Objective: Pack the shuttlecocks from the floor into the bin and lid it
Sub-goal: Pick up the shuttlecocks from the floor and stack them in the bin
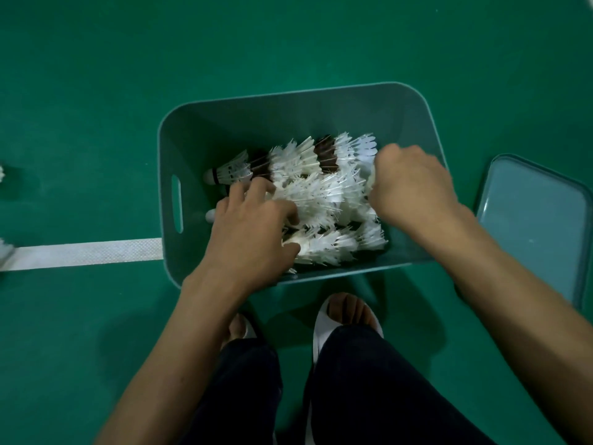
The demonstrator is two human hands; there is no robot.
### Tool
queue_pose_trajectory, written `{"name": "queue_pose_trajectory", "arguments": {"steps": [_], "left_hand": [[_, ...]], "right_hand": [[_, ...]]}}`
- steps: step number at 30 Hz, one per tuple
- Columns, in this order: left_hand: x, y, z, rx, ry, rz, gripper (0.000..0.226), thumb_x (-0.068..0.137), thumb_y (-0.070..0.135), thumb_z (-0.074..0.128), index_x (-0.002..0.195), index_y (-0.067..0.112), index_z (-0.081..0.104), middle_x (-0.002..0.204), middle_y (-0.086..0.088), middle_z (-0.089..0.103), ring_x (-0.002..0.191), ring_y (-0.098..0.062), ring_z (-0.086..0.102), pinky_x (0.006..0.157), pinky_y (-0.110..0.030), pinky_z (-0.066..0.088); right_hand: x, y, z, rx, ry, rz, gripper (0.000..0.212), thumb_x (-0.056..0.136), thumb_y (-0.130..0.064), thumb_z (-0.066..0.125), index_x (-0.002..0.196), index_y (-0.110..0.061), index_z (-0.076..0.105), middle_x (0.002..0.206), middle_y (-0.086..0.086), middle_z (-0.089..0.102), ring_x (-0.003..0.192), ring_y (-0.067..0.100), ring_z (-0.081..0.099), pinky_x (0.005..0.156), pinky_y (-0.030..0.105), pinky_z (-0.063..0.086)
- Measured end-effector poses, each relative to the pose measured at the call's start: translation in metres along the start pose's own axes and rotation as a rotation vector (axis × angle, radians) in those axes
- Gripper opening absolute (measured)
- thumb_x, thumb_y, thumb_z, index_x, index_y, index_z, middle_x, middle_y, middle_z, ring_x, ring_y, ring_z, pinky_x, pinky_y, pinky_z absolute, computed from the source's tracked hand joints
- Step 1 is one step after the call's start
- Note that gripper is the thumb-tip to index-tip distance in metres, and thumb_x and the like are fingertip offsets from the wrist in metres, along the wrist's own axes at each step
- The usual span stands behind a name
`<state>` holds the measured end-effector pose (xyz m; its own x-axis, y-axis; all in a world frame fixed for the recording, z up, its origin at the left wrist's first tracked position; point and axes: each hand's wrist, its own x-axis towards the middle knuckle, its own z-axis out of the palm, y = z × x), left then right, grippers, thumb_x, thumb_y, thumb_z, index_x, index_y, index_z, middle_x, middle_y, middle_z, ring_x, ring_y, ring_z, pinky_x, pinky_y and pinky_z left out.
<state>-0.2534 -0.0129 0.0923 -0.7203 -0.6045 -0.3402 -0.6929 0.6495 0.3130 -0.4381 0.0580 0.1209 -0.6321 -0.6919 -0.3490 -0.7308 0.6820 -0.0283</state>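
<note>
A teal plastic bin (pixel 244 123) stands on the green floor with several white feathered shuttlecocks (pixel 321 194) piled inside in nested rows. Both hands are down in the bin. My left hand (pixel 253 232) lies on the left side of the pile, its fingers curled into the feathers of a shuttlecock row. My right hand (pixel 414 184) is at the right side, its fingers curled round the end of a shuttlecock row. The bin's pale blue lid (pixel 532 223) lies flat on the floor to the right of the bin.
Two loose shuttlecocks lie at the far left edge, a shuttlecock (pixel 1 175) above and a shuttlecock (pixel 4 252) on the white court line (pixel 90 253). My feet in white sandals (pixel 324 326) stand just in front of the bin.
</note>
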Motion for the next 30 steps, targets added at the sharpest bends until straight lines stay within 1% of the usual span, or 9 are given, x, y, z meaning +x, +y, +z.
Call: {"name": "queue_pose_trajectory", "arguments": {"steps": [4,6,9,12,15,18,24,27,30], "left_hand": [[0.006,-0.003,-0.001,0.016,-0.010,-0.012,0.047,0.087,0.043,0.071,0.131,0.035,0.059,0.152,-0.004,0.035,0.142,-0.029,0.026,0.114,-0.049,0.030],[0.009,-0.006,0.000,0.001,-0.021,-0.002,0.047,0.087,0.042,0.071,0.132,0.034,0.058,0.151,-0.004,0.035,0.140,-0.028,0.027,0.112,-0.048,0.032],[0.013,-0.008,0.003,-0.034,-0.034,0.001,0.045,0.087,0.040,0.071,0.130,0.032,0.059,0.149,-0.003,0.035,0.138,-0.027,0.030,0.109,-0.047,0.034],[0.019,-0.008,0.003,-0.043,-0.038,0.008,0.039,0.087,0.037,0.071,0.124,0.031,0.060,0.149,-0.002,0.036,0.138,-0.028,0.031,0.108,-0.048,0.036],[0.023,-0.010,0.004,-0.042,-0.061,0.011,0.034,0.089,0.035,0.069,0.121,0.030,0.061,0.152,-0.002,0.037,0.139,-0.029,0.030,0.108,-0.049,0.037],[0.021,-0.011,0.005,-0.037,-0.062,0.019,0.031,0.091,0.034,0.067,0.121,0.029,0.062,0.153,-0.003,0.037,0.141,-0.029,0.029,0.108,-0.050,0.036],[0.012,-0.012,-0.009,-0.084,-0.047,0.067,0.034,0.092,0.032,0.066,0.126,0.030,0.063,0.144,-0.007,0.045,0.137,-0.031,0.037,0.112,-0.054,0.037],[-0.006,-0.022,-0.030,-0.169,0.104,0.104,0.030,0.091,0.032,0.066,0.121,0.028,0.066,0.134,-0.006,0.052,0.126,-0.030,0.046,0.106,-0.051,0.042],[-0.027,-0.041,-0.048,-0.281,0.329,0.093,0.018,0.090,0.031,0.067,0.107,0.026,0.070,0.113,-0.003,0.060,0.107,-0.025,0.056,0.091,-0.041,0.047]], "right_hand": [[0.019,0.008,0.014,0.317,-0.154,0.091,0.024,0.094,-0.004,0.049,0.071,-0.008,0.042,0.073,0.008,0.048,0.068,0.024,0.055,0.052,0.030,0.040],[0.025,0.010,0.021,0.462,-0.206,0.142,0.025,0.097,-0.005,0.049,0.074,-0.010,0.041,0.078,0.006,0.049,0.080,0.027,0.064,0.064,0.037,0.053],[0.032,0.011,0.026,0.639,-0.292,0.238,0.005,0.101,-0.004,0.046,0.103,-0.005,0.050,0.107,0.006,0.047,0.097,0.027,0.067,0.085,0.041,0.059],[0.041,0.012,0.027,0.635,-0.370,0.277,0.030,0.101,-0.002,0.041,0.131,-0.004,0.047,0.124,0.007,0.045,0.101,0.028,0.068,0.093,0.044,0.059],[0.043,0.009,0.029,0.454,-0.325,0.205,0.014,0.096,0.000,0.046,0.106,0.000,0.056,0.103,0.016,0.068,0.083,0.029,0.074,0.082,0.046,0.062],[0.035,0.003,0.024,0.268,-0.252,0.133,0.013,0.093,-0.002,0.048,0.083,-0.004,0.056,0.072,0.016,0.069,0.055,0.025,0.072,0.058,0.031,0.058],[0.013,0.003,0.001,0.105,0.016,0.087,0.010,0.082,-0.007,0.064,0.075,-0.002,0.058,0.076,0.021,0.071,0.077,0.033,0.069,0.076,0.034,0.056],[-0.002,-0.008,-0.020,0.112,0.168,0.036,0.021,0.086,-0.022,0.066,0.088,-0.003,0.061,0.094,0.027,0.065,0.093,0.043,0.063,0.083,0.044,0.054],[-0.019,-0.049,-0.039,0.153,0.298,-0.096,0.027,0.089,-0.032,0.065,0.096,-0.007,0.073,0.089,0.024,0.063,0.082,0.040,0.059,0.082,0.046,0.054]]}}
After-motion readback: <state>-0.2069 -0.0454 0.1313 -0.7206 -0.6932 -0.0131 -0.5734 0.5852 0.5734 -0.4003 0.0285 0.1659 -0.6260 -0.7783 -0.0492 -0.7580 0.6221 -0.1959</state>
